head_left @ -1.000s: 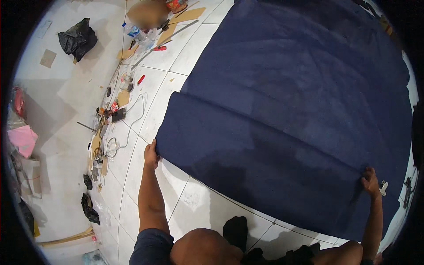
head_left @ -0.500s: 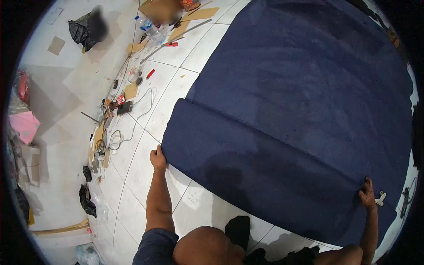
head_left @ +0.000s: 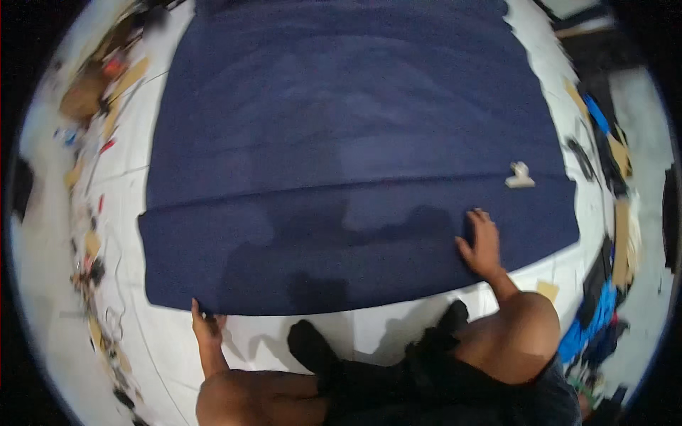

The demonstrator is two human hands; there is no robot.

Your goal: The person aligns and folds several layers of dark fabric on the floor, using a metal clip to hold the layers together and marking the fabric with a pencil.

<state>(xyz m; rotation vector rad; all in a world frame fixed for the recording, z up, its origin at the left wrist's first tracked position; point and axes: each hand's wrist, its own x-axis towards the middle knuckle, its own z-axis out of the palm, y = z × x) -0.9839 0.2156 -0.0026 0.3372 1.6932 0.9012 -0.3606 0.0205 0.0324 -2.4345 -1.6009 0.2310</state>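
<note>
A large dark blue cloth (head_left: 341,142) lies spread over the white floor. Its near part is folded over into a wide band (head_left: 383,241) that runs from left to right. My left hand (head_left: 207,328) is at the near edge, close to the left corner, finger and thumb apart, with a fingertip against the cloth. Fingers spread, my right hand (head_left: 484,245) rests on the right part of the folded band. Beyond it, a pale metal bulldog clip (head_left: 521,176) sits at the fold line near the right side.
Along the left wall lie cardboard pieces (head_left: 128,78), a red object (head_left: 107,146), cables (head_left: 117,305) and other small items, blurred. On the right are a dark cable (head_left: 581,157), a cardboard strip (head_left: 622,241) and blue material (head_left: 593,319). My feet (head_left: 312,344) are just short of the cloth's near edge.
The view has swung round to face the cloth squarely. My left hand has loosened from a closed grip at the cloth's edge. My right hand has left the fold line and lies on the folded band.
</note>
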